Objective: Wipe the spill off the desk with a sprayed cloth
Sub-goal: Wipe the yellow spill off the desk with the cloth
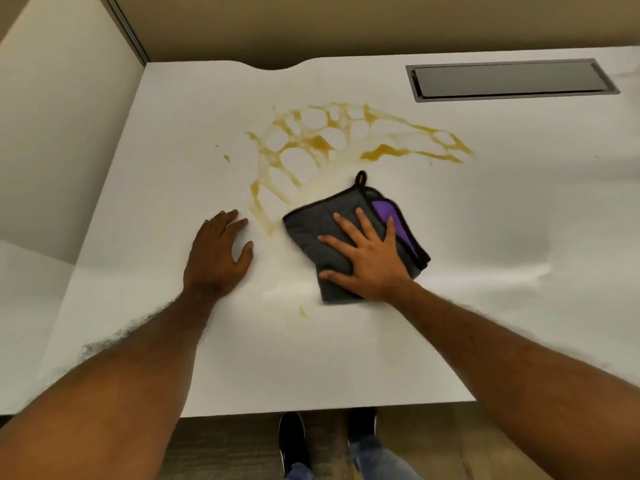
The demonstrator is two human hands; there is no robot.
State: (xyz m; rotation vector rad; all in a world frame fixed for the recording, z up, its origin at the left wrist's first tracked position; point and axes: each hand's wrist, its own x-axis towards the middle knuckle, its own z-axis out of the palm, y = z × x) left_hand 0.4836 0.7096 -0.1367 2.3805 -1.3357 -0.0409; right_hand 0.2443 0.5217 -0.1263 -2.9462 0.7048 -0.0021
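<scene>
A folded grey cloth [311,223] with a purple inner face and a black hanging loop lies on the white desk [485,209]. My right hand [367,258] presses flat on it, fingers spread. A yellow-brown spill [318,143] spreads in a web of streaks beyond the cloth, with one long streak running down toward its left edge. A small drop [303,312] sits near the cloth's front corner. My left hand [221,251] rests flat on the bare desk to the left of the spill, holding nothing.
A grey metal cable flap [509,79] is set into the desk at the back right. A beige partition wall [62,133] borders the desk on the left. The desk's front edge is near me, with my shoes [292,441] and the wooden floor below.
</scene>
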